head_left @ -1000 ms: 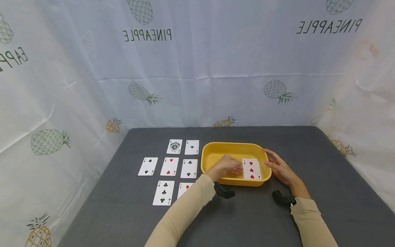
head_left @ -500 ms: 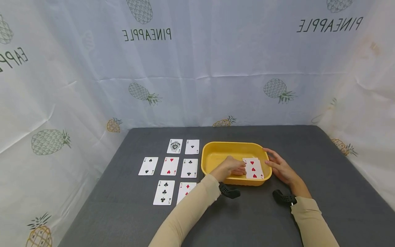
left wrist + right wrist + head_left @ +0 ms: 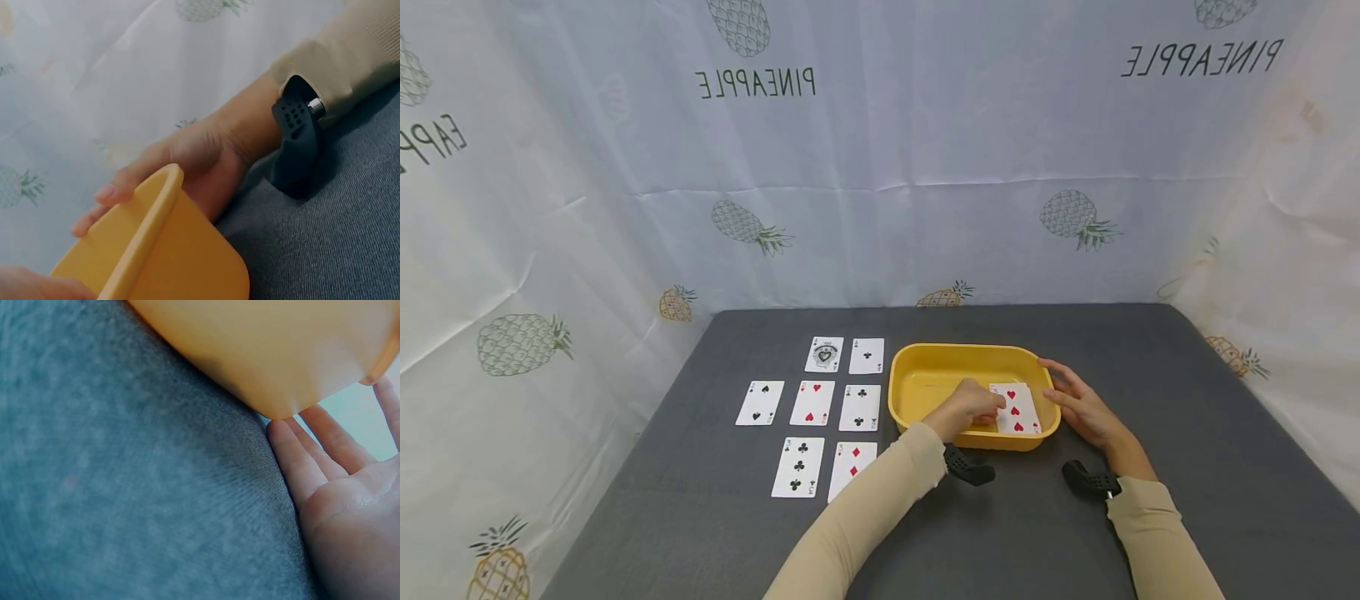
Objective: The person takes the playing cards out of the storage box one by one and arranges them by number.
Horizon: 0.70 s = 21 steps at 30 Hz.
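- Nearest to you, both your forearms lie in beige sleeves [image 3: 865, 521] over the grey table [image 3: 700, 517], each wrist wearing a black camera mount.
- Your left hand [image 3: 966, 410] reaches over the near wall of the yellow tub [image 3: 917, 367]; its fingers are curled, with the fingertips on the left edge of the hearts card [image 3: 1017, 408]. Whether they already pinch the card or only touch it cannot be told from the head view.
- Compared with a second ago, that hand has slid to the right inside the tub, closer onto the card, and your elbow has followed, uncovering more of the diamonds card [image 3: 852, 460] in the near row.
- The hearts card lies face up at the right end of the tub's floor, now turned a little askew from where it lay before.
- Your right hand [image 3: 1078, 404] has not moved: it stays flat and relaxed against the tub's outer right wall, fingers straight, gripping nothing. The right wrist view shows those fingers [image 3: 312, 456] lying on the cloth just under the tub's corner.
- Left of the tub, the rows of face-up cards are unchanged: the four of clubs [image 3: 798, 467], the two of hearts [image 3: 812, 403], the ace of spades [image 3: 824, 355].
- Behind everything hangs the pineapple-print curtain [image 3: 880, 167].
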### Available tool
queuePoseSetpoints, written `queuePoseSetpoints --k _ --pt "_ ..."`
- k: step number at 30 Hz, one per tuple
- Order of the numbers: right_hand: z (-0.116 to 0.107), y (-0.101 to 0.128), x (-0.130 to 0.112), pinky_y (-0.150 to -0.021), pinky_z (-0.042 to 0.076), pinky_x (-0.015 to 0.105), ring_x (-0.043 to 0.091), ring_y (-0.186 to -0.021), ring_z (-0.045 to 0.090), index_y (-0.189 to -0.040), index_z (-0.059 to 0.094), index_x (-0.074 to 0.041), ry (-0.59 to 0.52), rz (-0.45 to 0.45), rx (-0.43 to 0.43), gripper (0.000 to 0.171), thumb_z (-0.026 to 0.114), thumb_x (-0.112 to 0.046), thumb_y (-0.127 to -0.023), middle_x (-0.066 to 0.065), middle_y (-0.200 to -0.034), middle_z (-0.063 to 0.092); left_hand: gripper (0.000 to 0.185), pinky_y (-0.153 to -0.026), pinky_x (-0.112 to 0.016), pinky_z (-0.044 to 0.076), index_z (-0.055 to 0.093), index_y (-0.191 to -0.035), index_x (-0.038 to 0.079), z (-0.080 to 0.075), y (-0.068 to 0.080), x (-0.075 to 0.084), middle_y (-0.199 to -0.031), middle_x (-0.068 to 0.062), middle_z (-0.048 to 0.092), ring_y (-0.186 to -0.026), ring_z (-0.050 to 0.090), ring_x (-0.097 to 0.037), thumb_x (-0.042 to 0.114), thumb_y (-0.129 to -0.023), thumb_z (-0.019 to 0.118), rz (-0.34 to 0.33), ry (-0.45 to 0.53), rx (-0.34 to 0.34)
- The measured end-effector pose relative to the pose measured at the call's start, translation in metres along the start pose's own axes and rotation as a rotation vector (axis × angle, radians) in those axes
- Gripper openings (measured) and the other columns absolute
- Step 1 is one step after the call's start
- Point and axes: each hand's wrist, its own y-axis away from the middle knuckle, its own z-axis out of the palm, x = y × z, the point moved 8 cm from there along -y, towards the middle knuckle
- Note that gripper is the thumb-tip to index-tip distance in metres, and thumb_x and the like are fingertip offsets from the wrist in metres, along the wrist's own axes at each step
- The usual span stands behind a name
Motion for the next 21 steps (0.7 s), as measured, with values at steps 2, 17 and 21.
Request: queuePoseSetpoints --k 2,17,21 --pt "0.0003 0.0002 -0.0002 -0.089 0.054 0.016 -0.002 -0.112 0.059 -0.143 0.032 -0.022 -0.009 -0.001 -0.005 0.047 0.043 -0.004 -0.101 -0.012 -0.128 0.051 0.017 -0.056 -0.02 0.044 0.067 -0.092 -0.002 -0.0004 -0.0001 0.0016 -0.07 -0.004 0.053 -0.06 0.047 -0.017 0.012 -0.084 0.071 0.007 -0.012 0.011" --pt "-0.0014 -0.0001 -0.0018 -0.088 0.054 0.015 -0.003 -0.112 0.058 -0.143 0.032 -0.023 0.029 0.014 0.01 0.048 0.043 -0.004 -0.101 -0.014 -0.127 0.051 0.038 -0.108 -0.042 0.048 0.058 -0.125 0.0 0.0025 0.0065 0.0085 -0.128 -0.017 0.058 -0.11 0.059 -0.03 0.021 -0.093 0.061 -0.089 0.259 -0.141" --pt "-0.0011 -0.0001 -0.0006 -0.088 0.055 0.016 -0.003 -0.111 0.058 -0.142 0.032 -0.024 0.021 0.017 0.014 0.047 0.043 -0.005 -0.101 -0.014 -0.126 0.052 0.033 -0.096 -0.032 0.054 0.061 -0.118 0.0 0.0019 0.0026 0.0044 -0.109 -0.013 0.06 -0.089 0.056 -0.023 0.018 -0.091 0.063 -0.118 0.272 -0.097"
